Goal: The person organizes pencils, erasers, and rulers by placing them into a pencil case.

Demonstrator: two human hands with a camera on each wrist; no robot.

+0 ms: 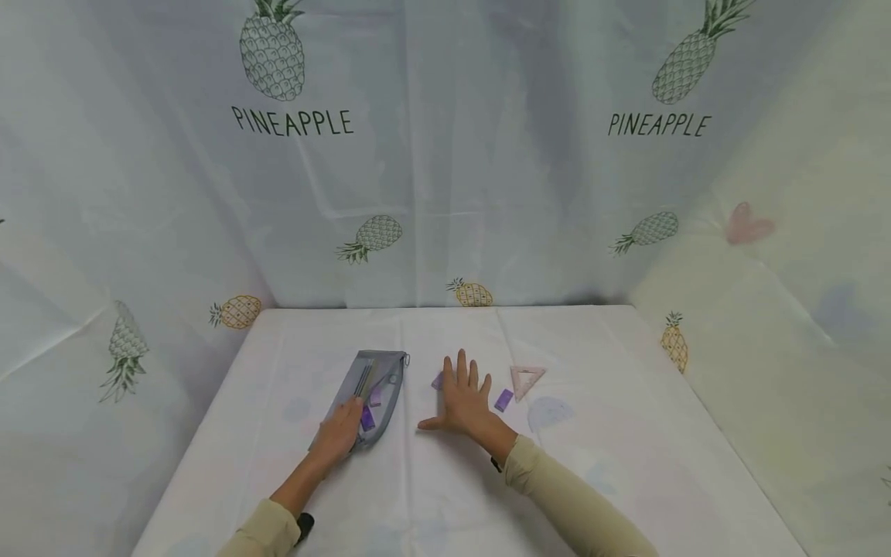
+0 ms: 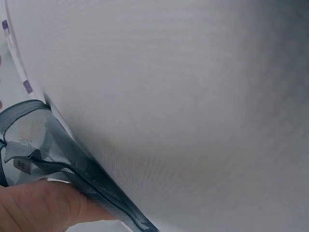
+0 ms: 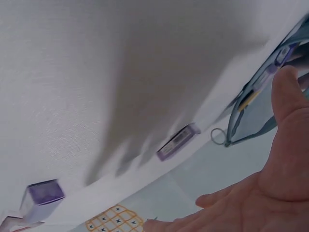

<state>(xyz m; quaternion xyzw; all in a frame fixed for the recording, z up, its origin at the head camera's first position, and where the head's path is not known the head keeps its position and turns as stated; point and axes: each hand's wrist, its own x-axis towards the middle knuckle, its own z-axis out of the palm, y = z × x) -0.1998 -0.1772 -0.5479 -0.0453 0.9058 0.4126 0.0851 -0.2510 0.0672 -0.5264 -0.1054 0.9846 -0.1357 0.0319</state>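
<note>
A grey mesh pencil case (image 1: 349, 387) lies at a slant on the table, with pencils (image 1: 363, 379) and purple blocks (image 1: 366, 418) showing in it. My left hand (image 1: 337, 433) grips its near left side; in the left wrist view the thumb (image 2: 53, 205) lies along the zip edge, and the other fingers are hidden. To the right of the case, my right hand (image 1: 462, 402) is held over the table, fingers spread and holding nothing. Partly behind it is a small purple block (image 1: 437, 381), which shows a barcode label in the right wrist view. Another purple block (image 1: 504, 400) lies right of that hand.
A pale pink triangular set square (image 1: 527, 379) lies beyond the right-hand block. White cloth covers the table (image 1: 626, 433). Pineapple-printed curtains (image 1: 487, 178) hang behind and at both sides. The case's zip has a metal ring (image 3: 218, 136).
</note>
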